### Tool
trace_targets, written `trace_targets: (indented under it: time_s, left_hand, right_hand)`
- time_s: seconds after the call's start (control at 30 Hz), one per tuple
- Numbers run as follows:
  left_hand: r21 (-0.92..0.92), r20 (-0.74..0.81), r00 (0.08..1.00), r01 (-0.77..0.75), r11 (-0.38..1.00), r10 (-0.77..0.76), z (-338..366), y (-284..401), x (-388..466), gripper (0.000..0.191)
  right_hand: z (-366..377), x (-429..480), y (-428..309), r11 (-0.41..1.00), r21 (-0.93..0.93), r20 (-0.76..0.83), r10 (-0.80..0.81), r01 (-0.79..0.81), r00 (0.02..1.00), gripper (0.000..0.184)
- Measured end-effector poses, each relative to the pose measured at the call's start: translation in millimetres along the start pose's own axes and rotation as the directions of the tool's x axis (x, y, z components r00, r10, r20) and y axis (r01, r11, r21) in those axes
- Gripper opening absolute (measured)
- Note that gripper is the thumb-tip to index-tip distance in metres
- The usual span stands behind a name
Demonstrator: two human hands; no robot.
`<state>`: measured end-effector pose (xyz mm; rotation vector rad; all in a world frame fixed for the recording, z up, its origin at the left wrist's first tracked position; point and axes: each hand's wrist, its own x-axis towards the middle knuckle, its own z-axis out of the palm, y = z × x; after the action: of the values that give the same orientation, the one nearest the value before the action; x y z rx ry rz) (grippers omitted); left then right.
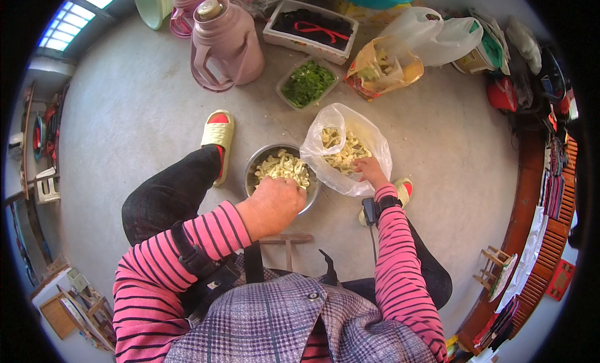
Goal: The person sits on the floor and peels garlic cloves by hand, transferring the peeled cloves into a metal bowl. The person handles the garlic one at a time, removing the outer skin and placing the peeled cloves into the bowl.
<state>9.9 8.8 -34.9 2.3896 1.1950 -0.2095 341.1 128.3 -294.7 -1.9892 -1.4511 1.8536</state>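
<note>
A stainless steel bowl [248, 171] of cut cauliflower florets [284, 166] stands on the floor before me. My left hand [275, 204] is over its near side, fingers curled down; the back of the hand hides whether they hold a piece. To the right of the bowl, a clear plastic bag [375, 134] lies with its mouth spread, holding more cauliflower pieces [350, 154]. My right hand [370, 170] reaches into the bag's right side, its visible fingers apart at the edge of the pieces. The bag's left edge overlaps the bowl's rim.
Beyond sit a plastic tub of chopped greens [309, 83], a printed paper bag [384, 75] with scraps, a white foam box [300, 45] and a pink thermos [227, 44]. My slippered feet flank the bowl and bag. A wooden piece [287, 239] lies below the bowl.
</note>
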Motion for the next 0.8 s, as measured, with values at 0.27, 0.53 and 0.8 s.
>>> trace_targets:
  time_s: [0.27, 0.53, 0.8]
  left_hand:
    - [0.008, -0.047, 0.999, 0.015, 1.0, -0.015, 2, -1, -4, 0.02]
    - [0.004, -0.018, 1.0, 0.01, 1.0, -0.01, 1, -3, -6, 0.022]
    - [-0.018, -0.039, 0.999, -0.022, 1.0, 0.022, 0, -7, -10, 0.019]
  right_hand:
    - [8, -14, -24, 0.928, 0.366, 0.013, 0.062, -0.063, 0.998, 0.026]
    - [-1, -39, -43, 0.898, 0.426, 0.071, 0.09, -0.112, 0.993, 0.02]
    - [6, -51, -47, 0.879, 0.476, 0.062, -0.027, -0.006, 0.998, 0.016]
